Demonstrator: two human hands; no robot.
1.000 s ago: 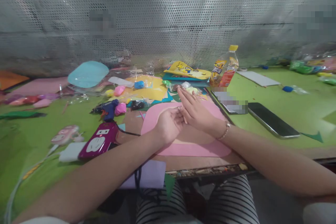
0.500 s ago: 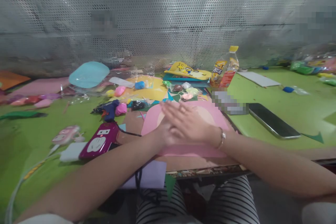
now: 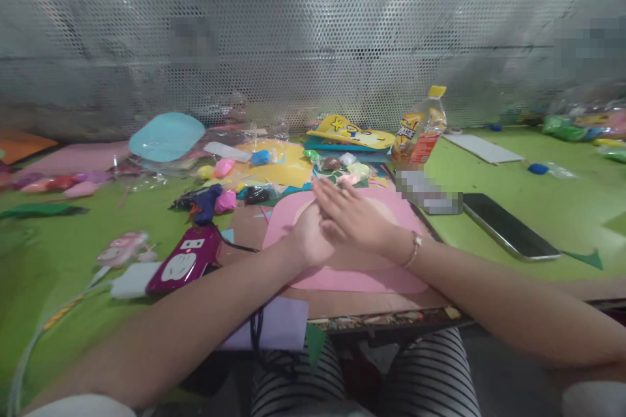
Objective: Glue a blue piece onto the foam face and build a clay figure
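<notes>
Above a pink rounded sheet [image 3: 288, 208] with a pale centre shape, my two palms are pressed together. My left hand [image 3: 309, 234] lies underneath, mostly covered. My right hand [image 3: 355, 215] rests across it with fingers stretched and held together, a bracelet [image 3: 415, 249] on that wrist. Whatever may be between the palms is hidden. Just beyond my fingers sit small wrapped lumps, one peach [image 3: 348, 180] and one pale yellow-green [image 3: 359, 170]. To the left are a bright pink lump [image 3: 225, 201] and a black wrapped one [image 3: 257, 194].
A purple power bank-like device [image 3: 188, 260] with a white plug and cables lies left, near a dark blue glue gun-shaped tool [image 3: 208, 202]. A bottle [image 3: 418, 130] stands behind on the right. A phone [image 3: 508, 225] lies right. A perforated metal screen [image 3: 313, 32] closes off the back.
My right hand has slid slightly over my left, so more of the left palm's heel shows. Both hands stay together over the pink sheet.
</notes>
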